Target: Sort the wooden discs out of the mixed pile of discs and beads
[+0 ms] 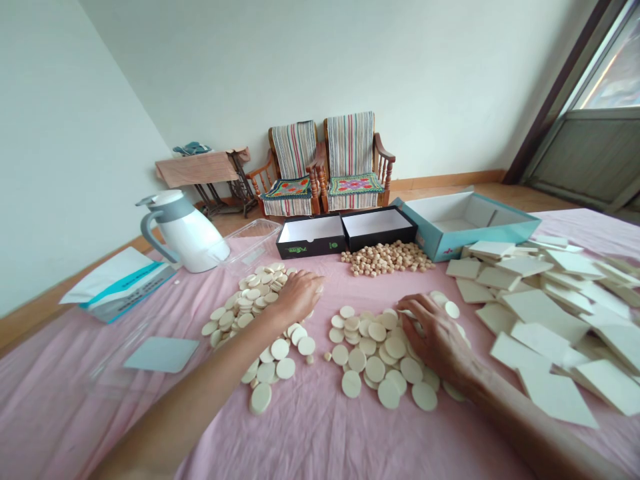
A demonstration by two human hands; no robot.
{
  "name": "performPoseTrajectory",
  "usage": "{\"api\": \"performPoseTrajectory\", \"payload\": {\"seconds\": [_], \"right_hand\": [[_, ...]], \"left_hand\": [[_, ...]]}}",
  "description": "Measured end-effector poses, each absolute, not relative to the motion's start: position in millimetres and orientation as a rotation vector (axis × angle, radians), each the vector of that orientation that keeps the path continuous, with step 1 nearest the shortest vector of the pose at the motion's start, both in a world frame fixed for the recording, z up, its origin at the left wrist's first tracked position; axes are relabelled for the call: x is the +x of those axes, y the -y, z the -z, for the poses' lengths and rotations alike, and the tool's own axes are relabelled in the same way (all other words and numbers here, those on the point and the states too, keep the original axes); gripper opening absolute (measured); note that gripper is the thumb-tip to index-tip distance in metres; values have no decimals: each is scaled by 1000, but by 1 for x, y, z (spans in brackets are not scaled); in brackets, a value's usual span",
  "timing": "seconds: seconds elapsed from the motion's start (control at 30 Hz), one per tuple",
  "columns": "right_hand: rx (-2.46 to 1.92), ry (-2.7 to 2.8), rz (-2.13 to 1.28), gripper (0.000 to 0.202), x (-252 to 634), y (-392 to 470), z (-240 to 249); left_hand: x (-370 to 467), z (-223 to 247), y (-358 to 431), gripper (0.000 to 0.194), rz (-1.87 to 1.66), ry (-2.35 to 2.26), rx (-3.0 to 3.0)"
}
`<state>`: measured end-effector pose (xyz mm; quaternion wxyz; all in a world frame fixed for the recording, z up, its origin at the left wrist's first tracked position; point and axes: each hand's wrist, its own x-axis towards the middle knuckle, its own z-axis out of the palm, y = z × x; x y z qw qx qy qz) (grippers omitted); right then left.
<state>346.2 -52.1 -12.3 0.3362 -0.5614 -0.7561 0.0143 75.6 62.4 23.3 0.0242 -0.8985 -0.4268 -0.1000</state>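
Note:
My left hand (300, 295) is over the far right side of a loose pile of pale round wooden discs (280, 348). Its fingers are bunched and bent downward, and whatever they hold, if anything, is hidden. A second pile of the same discs (375, 369) lies to the right. Across its right part rests my right hand (433, 330), palm down, with the fingers apart and touching the discs. Two small wooden bits (327, 357) sit in the gap between the piles.
Small wooden beads (387, 259) are heaped before two black boxes (311, 248). A blue box (475, 233) stands behind square wooden boards (545, 320) on the right. At left are a white jug (187, 233), clear plastic trays (253, 243) and a tissue pack (127, 287).

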Motion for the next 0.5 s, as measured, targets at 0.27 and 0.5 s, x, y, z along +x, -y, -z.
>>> {"api": "performPoseTrajectory", "payload": {"seconds": [0.27, 0.5], "right_hand": [[-1483, 1977, -25, 19, 345, 55, 9], [-1484, 1997, -38, 20, 345, 54, 10]], "left_hand": [[76, -20, -65, 10, 307, 1369, -2805], [75, -37, -46, 32, 644, 1262, -3229]]}}
